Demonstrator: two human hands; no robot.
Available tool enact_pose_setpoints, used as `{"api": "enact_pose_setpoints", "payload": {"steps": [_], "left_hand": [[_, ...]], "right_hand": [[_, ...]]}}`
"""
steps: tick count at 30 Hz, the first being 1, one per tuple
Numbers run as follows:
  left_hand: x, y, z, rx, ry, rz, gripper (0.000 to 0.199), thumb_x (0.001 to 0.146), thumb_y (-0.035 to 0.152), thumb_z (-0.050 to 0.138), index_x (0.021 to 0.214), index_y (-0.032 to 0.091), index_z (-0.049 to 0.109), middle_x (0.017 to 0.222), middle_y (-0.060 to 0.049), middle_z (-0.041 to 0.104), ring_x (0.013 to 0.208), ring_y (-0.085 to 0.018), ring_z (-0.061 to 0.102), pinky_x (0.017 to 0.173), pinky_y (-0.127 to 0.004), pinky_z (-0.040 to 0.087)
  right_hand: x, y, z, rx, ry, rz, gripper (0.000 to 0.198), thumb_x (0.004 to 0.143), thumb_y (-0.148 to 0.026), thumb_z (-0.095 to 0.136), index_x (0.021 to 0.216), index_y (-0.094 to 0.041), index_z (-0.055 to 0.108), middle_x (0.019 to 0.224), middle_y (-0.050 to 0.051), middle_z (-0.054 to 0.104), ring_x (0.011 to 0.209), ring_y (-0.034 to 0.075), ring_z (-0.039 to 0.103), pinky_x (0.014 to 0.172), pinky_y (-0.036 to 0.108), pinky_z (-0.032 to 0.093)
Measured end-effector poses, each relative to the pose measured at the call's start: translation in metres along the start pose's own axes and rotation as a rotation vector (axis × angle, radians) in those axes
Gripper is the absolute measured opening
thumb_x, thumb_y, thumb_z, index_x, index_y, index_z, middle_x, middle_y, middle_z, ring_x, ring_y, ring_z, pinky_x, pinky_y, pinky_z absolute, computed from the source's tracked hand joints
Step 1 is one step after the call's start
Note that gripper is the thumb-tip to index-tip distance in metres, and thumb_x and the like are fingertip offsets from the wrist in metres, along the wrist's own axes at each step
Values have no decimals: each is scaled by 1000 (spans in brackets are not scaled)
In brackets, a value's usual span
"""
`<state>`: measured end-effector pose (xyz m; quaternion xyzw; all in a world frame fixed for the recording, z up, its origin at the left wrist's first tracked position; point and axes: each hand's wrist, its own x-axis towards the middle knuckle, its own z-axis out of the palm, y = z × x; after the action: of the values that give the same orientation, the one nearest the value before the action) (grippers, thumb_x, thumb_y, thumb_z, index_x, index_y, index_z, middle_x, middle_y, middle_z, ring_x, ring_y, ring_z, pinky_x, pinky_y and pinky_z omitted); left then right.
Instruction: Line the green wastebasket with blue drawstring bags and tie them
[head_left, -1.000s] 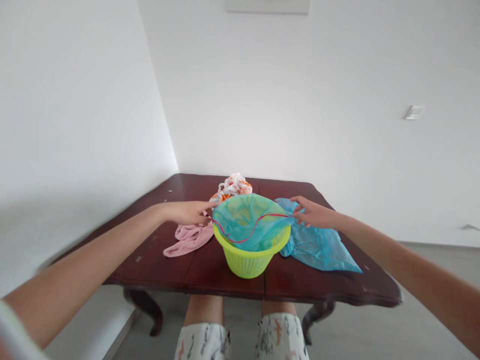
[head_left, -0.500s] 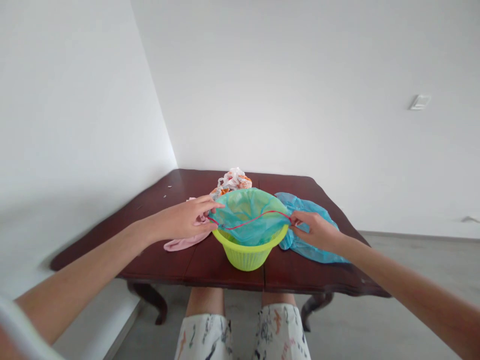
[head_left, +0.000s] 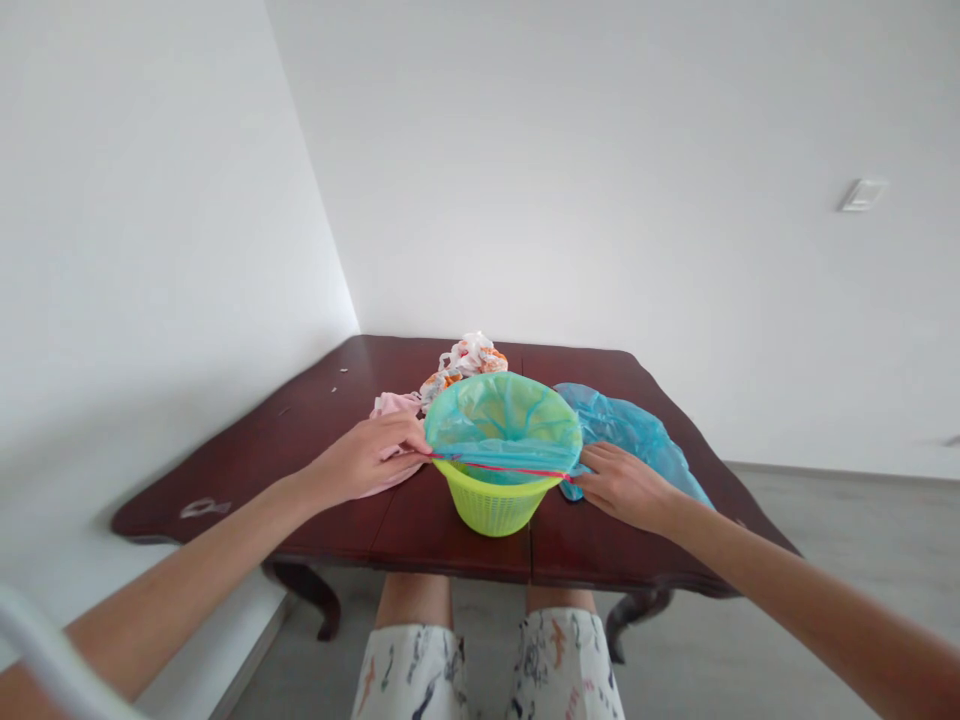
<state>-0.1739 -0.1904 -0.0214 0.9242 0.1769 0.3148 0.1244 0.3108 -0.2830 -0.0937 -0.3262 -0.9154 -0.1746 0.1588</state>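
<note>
Where taut, bag (head_left: 501,445) between hands (head_left: 379,458) (head_left: 624,486)

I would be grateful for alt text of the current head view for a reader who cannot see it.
A person's left hand and right hand hold the red edge of a blue liner taut across the front of a lime-green basket. On the dark table, pink cloth lies left, crumpled white-and-orange plastic behind, and more blue plastic right.

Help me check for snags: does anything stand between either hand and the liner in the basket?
Nothing visible does: the left hand and right hand both grip the liner, at opposite sides of the basket. The pink cloth and blue bag lie close by, but not in between.
</note>
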Motion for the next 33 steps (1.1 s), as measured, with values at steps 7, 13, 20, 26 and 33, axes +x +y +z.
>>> {"api": "enact_pose_setpoints", "payload": {"steps": [7,13,20,26,33], "left_hand": [[-25,8,37,5,264,128,16,116,13,76,121,27,81,111,-4,81,100,-18,80,90,-28,64],[-44,13,77,10,468,47,18,115,10,74,118,27,77,111,-5,75,103,-20,75,93,-33,64],[-54,6,82,57,384,-38,16,117,14,72,116,28,80,128,-7,75,118,-22,77,100,-35,65],[-65,-1,77,288,84,-136,18,120,30,68,123,31,86,121,-8,78,108,-26,78,94,-39,65],[-28,35,7,242,280,-87,21,119,26,56,120,26,77,117,-9,82,112,-29,77,103,-43,59]], "right_hand": [[9,-2,12,-62,52,-108,28,120,-18,57,101,-25,77,106,8,78,94,25,68,88,40,54],[14,-6,26,-115,72,-103,30,120,-16,58,95,-23,73,97,7,73,88,24,65,81,39,47],[11,-21,38,-165,-6,-25,20,118,-12,65,105,-23,75,96,5,75,84,23,64,77,40,36],[17,-18,34,-132,-263,177,20,109,-8,69,117,-23,81,107,8,82,86,25,71,77,40,42],[25,9,-43,-103,62,514,21,115,-20,53,108,-23,74,98,8,77,80,24,68,70,37,44]]}}
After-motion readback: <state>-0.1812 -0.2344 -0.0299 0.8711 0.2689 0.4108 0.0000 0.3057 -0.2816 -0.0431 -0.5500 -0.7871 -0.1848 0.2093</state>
